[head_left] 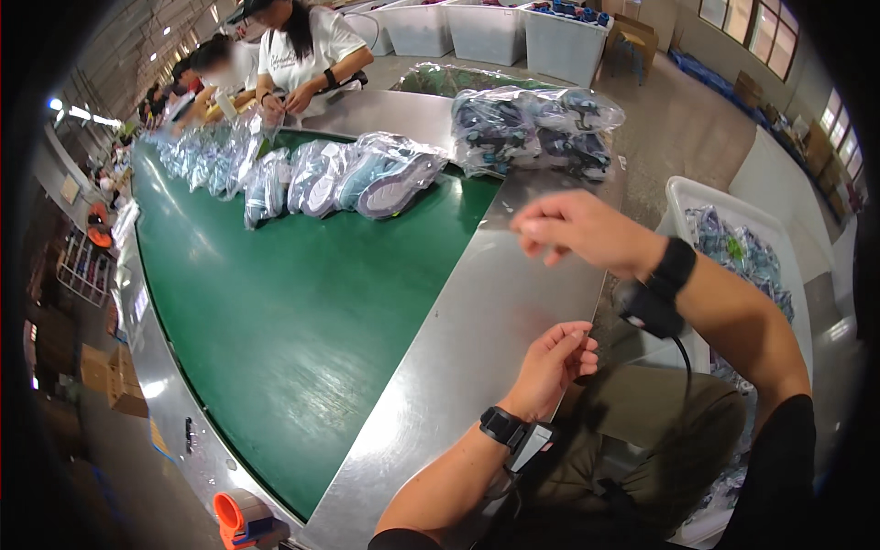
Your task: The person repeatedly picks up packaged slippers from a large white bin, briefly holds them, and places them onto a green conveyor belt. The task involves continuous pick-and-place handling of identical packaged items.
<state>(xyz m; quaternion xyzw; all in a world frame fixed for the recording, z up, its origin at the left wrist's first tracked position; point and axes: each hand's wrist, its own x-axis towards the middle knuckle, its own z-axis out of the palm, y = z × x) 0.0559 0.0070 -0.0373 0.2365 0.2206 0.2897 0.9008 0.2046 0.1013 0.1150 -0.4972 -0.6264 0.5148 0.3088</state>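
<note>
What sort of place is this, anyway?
Probably a factory, perhaps a shoe-packing line: shoes in clear bags line what looks like a green conveyor belt, co-workers are gathered along its far side, and large pale bins stand behind.

Two bare hands over the steel edge of a worktop (431, 367), bagged shoes close by.
The right hand (573, 234), blurred, is raised with fingers curled, just short of a stack of clear-bagged shoes (536, 133) on the metal; the left hand (555, 367) is lower, near the person's lap, its thumb and fingers drawn together, and whether either grips anything is unclear. A row of bagged shoes (316, 179) lies along the far side of the green belt (302, 284); a white tub (674, 197) of bagged goods stands at right, an orange tape dispenser (234, 518) at lower left.
</note>
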